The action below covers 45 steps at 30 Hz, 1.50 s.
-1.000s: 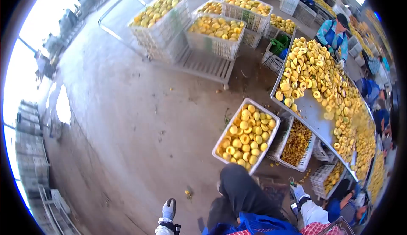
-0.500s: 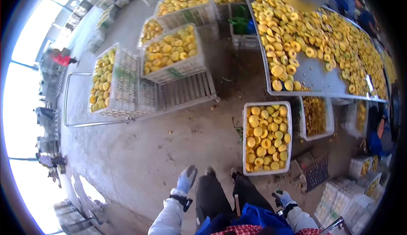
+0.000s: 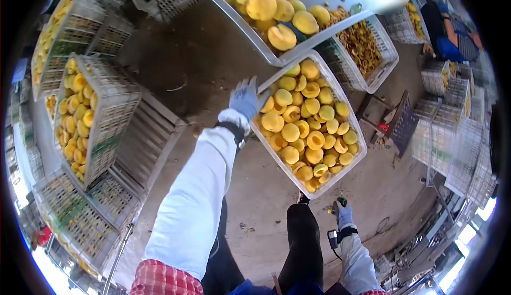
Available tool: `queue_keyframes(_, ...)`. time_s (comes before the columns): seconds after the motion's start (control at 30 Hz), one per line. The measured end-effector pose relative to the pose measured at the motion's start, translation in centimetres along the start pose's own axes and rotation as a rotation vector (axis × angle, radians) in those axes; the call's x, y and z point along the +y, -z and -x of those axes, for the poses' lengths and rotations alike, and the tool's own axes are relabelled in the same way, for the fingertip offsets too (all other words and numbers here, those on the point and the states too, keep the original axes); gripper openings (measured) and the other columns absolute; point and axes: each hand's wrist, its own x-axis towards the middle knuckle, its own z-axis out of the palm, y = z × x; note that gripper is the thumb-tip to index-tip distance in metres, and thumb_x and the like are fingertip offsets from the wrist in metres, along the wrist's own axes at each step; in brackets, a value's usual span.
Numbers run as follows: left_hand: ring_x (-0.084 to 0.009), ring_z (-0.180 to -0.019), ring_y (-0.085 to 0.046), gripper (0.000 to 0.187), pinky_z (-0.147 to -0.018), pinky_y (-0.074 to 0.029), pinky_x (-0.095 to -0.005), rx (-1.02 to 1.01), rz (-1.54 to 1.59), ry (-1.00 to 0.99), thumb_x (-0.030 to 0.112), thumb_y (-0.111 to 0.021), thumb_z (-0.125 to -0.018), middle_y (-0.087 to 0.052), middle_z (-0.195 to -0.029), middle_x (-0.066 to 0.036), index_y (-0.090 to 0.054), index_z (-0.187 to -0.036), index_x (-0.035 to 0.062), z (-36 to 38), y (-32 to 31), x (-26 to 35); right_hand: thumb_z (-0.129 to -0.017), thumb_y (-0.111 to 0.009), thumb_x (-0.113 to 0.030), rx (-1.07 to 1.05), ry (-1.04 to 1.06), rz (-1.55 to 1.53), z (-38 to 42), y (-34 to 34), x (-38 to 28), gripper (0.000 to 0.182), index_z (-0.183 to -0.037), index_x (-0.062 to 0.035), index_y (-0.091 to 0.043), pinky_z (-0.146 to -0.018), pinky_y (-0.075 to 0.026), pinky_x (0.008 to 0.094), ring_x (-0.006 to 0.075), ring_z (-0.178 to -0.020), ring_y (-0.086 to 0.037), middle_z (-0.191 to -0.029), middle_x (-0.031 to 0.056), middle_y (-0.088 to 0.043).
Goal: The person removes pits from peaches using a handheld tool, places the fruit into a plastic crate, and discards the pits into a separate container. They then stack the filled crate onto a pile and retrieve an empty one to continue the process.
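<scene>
A white crate (image 3: 355,159) full of yellow halved fruit (image 3: 315,139) stands on the floor in front of me. My left hand (image 3: 246,100), in a pale glove, reaches to the crate's upper left edge. Its fingers are partly spread, and the thumb points toward the rim; whether it touches the rim cannot be made out. My right hand (image 3: 343,212), gloved too, hangs low beyond the crate's near corner, apart from it. Its fingers are curled around a small dark green object that I cannot make out.
A metal sorting table (image 3: 277,58) with fruit overhangs the crate's far end. Behind it stands a crate of brown scraps (image 3: 391,60). Filled crates (image 3: 114,114) sit on a slatted platform (image 3: 143,140) at left. A small stool (image 3: 402,122) and stacked crates (image 3: 434,135) are at right.
My view has turned and come closer to the table and crate. My left hand has moved forward from beside my leg to the crate's edge. My right hand remains low.
</scene>
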Motion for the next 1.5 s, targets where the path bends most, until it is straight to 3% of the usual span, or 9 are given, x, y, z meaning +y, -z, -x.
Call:
queue_keyframes(0.07,-0.0378,-0.105,-0.056,0.061,-0.090,-0.045,-0.0450,0.065,-0.018,0.007,0.056,-0.052,-0.085,-0.058,-0.115,-0.020,-0.051,-0.125,0.0106,-3.2,-7.3,-2.5,-0.083,-0.067,-0.018,0.161,0.048,-0.052,-5.3,-1.5,1.2,0.020,-0.096,-0.0068,-0.059,-0.046,-0.044,0.0261,0.0110,-0.055,-0.050,-0.072,0.0011,-0.055)
queue_keyframes(0.13,-0.0374,-0.099,-0.060,0.055,-0.086,-0.047,-0.0461,-0.256,-0.085,0.202,0.058,-0.050,-0.085,-0.062,-0.109,-0.018,-0.053,-0.121,0.0158,-3.7,-8.6,-1.6,-0.084,-0.065,-0.019,0.320,0.082,-0.178,-9.0,-3.2,0.3,0.016,-0.095,-0.0082,-0.059,-0.046,-0.040,0.0242,0.0095,-0.054,-0.047,-0.071,-0.0006,-0.054)
queue_keyframes(0.2,-0.0366,-0.092,-0.062,0.051,-0.081,-0.049,-0.0466,-0.091,-0.200,0.173,0.057,-0.050,-0.084,-0.064,-0.105,-0.015,-0.055,-0.116,0.0176,-3.5,-10.0,-1.4,-0.086,-0.061,-0.016,0.409,0.022,-0.557,-13.7,-4.5,1.1,0.009,-0.093,-0.0107,-0.060,-0.045,-0.038,0.0227,0.0077,-0.054,-0.047,-0.069,-0.0028,-0.054)
queue_keyframes(0.43,-0.0363,-0.088,-0.062,0.037,-0.075,-0.049,-0.0442,-0.088,-0.077,0.131,0.048,-0.059,-0.082,-0.066,-0.094,-0.014,-0.063,-0.097,0.0136,-2.1,-9.9,-3.9,-0.083,-0.065,-0.015,0.112,0.009,-0.797,-12.7,-3.7,-2.1,0.017,-0.099,-0.0114,-0.062,-0.037,-0.039,0.0227,0.0092,-0.041,-0.047,-0.059,-0.0051,-0.054)
queue_keyframes(0.67,-0.0365,-0.082,-0.062,0.045,-0.073,-0.049,-0.0433,0.130,0.156,0.479,0.046,-0.067,-0.078,-0.065,-0.084,-0.017,-0.063,-0.102,0.0089,19.1,-11.1,-10.6,-0.083,-0.067,-0.014,0.067,0.151,-0.269,-15.5,-2.4,-6.7,0.035,-0.117,-0.0085,-0.057,-0.052,-0.044,0.0237,0.0095,-0.061,-0.054,-0.082,-0.0009,-0.060)
queue_keyframes(0.9,-0.0200,-0.094,-0.058,0.043,-0.079,-0.048,-0.0286,0.290,0.847,1.086,0.005,-0.068,-0.080,-0.061,-0.107,-0.009,-0.050,-0.118,-0.0009,46.3,-17.3,-5.4,-0.081,-0.067,-0.016,-0.159,0.569,0.242,-19.1,-7.6,-15.1,0.036,-0.114,-0.0061,-0.056,-0.050,-0.042,0.0248,0.0081,-0.057,-0.050,-0.076,0.0003,-0.059)
queue_keyframes(1.07,-0.0152,-0.090,-0.055,0.050,-0.071,-0.050,-0.0289,0.467,1.333,1.282,0.004,-0.069,-0.081,-0.054,-0.108,-0.007,-0.043,-0.124,0.0041,44.0,-13.5,-2.0,-0.078,-0.068,-0.015,-0.278,0.941,0.497,-20.4,-11.6,-15.9,0.041,-0.116,-0.0034,-0.056,-0.055,-0.046,0.0253,0.0085,-0.060,-0.053,-0.077,0.0043,-0.059)
queue_keyframes(1.2,-0.0214,-0.100,-0.059,0.049,-0.082,-0.051,-0.0335,0.550,1.527,1.386,0.017,-0.068,-0.083,-0.056,-0.115,-0.009,-0.045,-0.125,0.0068,43.8,-15.8,-3.2,-0.080,-0.067,-0.007,-0.457,0.320,0.227,-20.9,-11.3,-16.9,0.034,-0.113,-0.0042,-0.059,-0.065,-0.049,0.0244,0.0096,-0.072,-0.057,-0.082,0.0025,-0.060)
queue_keyframes(1.5,-0.0242,-0.090,-0.060,0.039,-0.077,-0.052,-0.0371,0.631,1.917,1.455,0.017,-0.068,-0.084,-0.058,-0.105,-0.011,-0.050,-0.116,0.0050,46.5,-18.0,-4.9,-0.082,-0.060,0.001,-0.417,0.331,0.190,-22.2,-10.1,-15.1,0.049,-0.129,-0.0089,-0.047,-0.058,-0.047,0.0230,0.0085,-0.068,-0.054,-0.087,0.0000,-0.056)
